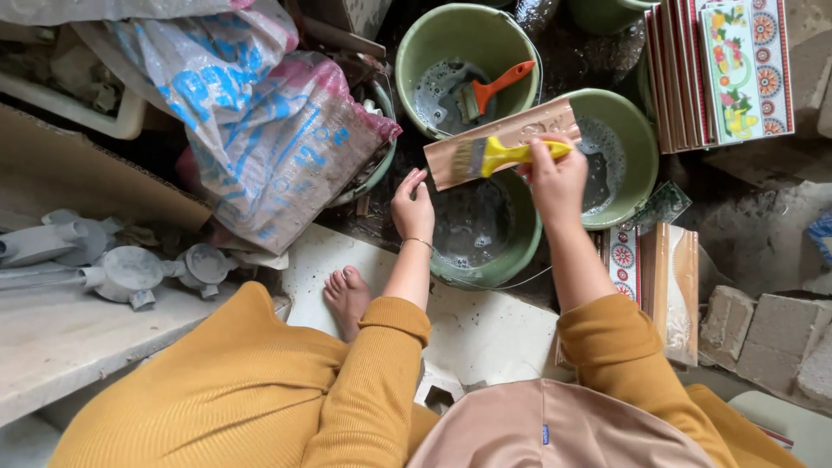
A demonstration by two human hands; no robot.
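The right hand point(555, 178) grips a yellow-handled brush point(498, 156) on a brown tile point(520, 134), which the left hand point(412, 208) seemingly steadies.
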